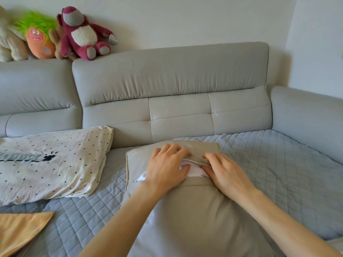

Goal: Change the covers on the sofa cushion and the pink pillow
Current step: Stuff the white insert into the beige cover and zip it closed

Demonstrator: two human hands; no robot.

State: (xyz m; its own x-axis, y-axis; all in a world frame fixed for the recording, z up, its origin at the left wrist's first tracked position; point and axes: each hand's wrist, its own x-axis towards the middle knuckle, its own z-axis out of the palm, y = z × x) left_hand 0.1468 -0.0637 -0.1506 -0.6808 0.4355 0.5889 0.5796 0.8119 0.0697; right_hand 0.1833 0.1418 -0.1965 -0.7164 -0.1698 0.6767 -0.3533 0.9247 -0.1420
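A beige sofa cushion point(194, 210) lies on the quilted seat in front of me. Its cover gapes at a zip opening near the far end, where the white inner pad point(194, 171) shows. My left hand point(167, 169) lies on the cushion with its fingers over the upper flap and its thumb at the opening. My right hand point(224, 171) pinches the edge of the upper flap beside the opening. A pillow in a white dotted cover point(48, 164) rests to the left.
The grey quilted seat cover point(278, 164) spreads to the right. An orange-yellow cloth point(16, 232) lies at the lower left. Several plush toys point(81, 34) sit on the sofa back. The sofa armrest point(306, 117) rises on the right.
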